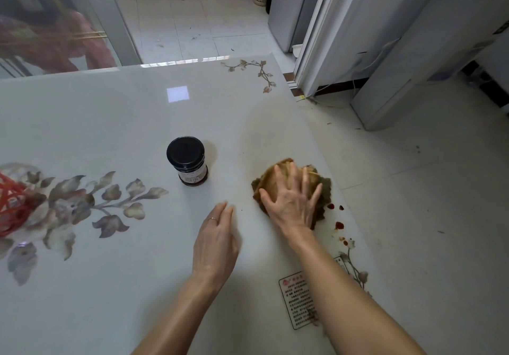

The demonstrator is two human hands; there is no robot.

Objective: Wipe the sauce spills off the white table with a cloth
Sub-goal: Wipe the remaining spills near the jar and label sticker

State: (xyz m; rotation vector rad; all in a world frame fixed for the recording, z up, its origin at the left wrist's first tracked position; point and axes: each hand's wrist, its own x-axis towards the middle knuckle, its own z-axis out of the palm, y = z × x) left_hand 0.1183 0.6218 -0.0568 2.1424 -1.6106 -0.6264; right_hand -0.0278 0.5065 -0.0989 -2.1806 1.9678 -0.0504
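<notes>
A crumpled brown and green cloth [271, 180] lies on the white table [124, 123] near its right edge. My right hand [292, 200] presses flat on the cloth with fingers spread. Several dark red sauce spills [339, 225] dot the table just right of and below the cloth, close to the edge. My left hand [216, 240] rests open on the table to the left of the cloth, fingers straight, holding nothing.
A sauce jar [188, 162] with a black lid stands upright left of the cloth. A red wire object [11, 203] sits at the table's left edge. A printed label [300, 302] is stuck near the right edge. Tiled floor and white appliances [399, 52] lie to the right.
</notes>
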